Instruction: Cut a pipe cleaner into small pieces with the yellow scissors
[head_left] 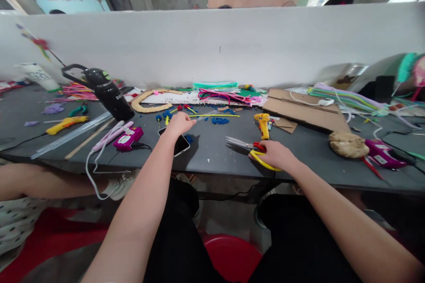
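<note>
My right hand [277, 155] is closed around the handles of a pair of scissors [241, 142] with red and yellow grips. The blades point left over the table, slightly apart. My left hand [179, 124] reaches over a smartphone [182, 146] that lies on the table. Its fingers are closed and mostly turned away, so what they hold, if anything, is hidden. Just beyond them lie a thin yellow stick [222, 116] and blue fuzzy scraps [219, 120]. Red-tipped yellow pieces [189, 108] rest behind the hand. A yellow glue gun [263, 124] stands near the scissors.
A black bottle [108, 95], a pink curling-iron-like tool [108, 136] and a purple box [129, 138] are at left. Cardboard [303, 108], a brown lump [348, 144] and another purple box [385, 154] are at right. A white partition [212, 48] stands behind; someone sits at left.
</note>
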The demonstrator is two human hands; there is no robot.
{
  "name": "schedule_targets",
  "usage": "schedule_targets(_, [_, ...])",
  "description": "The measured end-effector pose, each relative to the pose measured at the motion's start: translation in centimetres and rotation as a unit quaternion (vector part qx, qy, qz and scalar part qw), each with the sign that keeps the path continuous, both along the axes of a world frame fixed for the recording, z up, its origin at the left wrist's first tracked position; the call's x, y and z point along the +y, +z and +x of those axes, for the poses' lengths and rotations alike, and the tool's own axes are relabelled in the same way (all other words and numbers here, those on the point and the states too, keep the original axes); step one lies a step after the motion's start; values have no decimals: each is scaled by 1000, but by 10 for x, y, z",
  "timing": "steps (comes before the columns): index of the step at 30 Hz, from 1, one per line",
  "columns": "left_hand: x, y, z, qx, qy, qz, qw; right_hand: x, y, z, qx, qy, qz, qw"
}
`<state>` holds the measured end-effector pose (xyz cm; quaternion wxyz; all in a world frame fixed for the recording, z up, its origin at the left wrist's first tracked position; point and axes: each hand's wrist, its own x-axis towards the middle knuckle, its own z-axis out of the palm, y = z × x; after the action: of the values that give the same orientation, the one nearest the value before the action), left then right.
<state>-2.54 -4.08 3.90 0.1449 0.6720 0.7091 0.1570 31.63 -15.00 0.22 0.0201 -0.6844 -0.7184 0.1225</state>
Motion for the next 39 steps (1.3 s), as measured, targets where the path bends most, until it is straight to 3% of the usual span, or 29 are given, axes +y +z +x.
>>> schedule_targets(6, [15,-17,38,-13,-87,38,995,-10,16,-22,-80,-3,-2,997])
schedule_targets(10, [34,-34,53,-15,-126,38,991,-10,22,-31,-61,24,66,996])
schedule_targets(16, [57,-52,65,-4,-169,31,985,-7,21,-24,-90,2,22,996])
schedule_targets(21, [59,-53,79,23,-208,35,977,-10,18,-15,-42,0,59,997])
schedule_targets(31, [59,-57,93,60,-204,51,976,-16,14,-17,0,-14,41,999])
schedule_targets(39, [56,-54,83,22,-198,70,977,-10,15,-3,-1,-45,17,999])
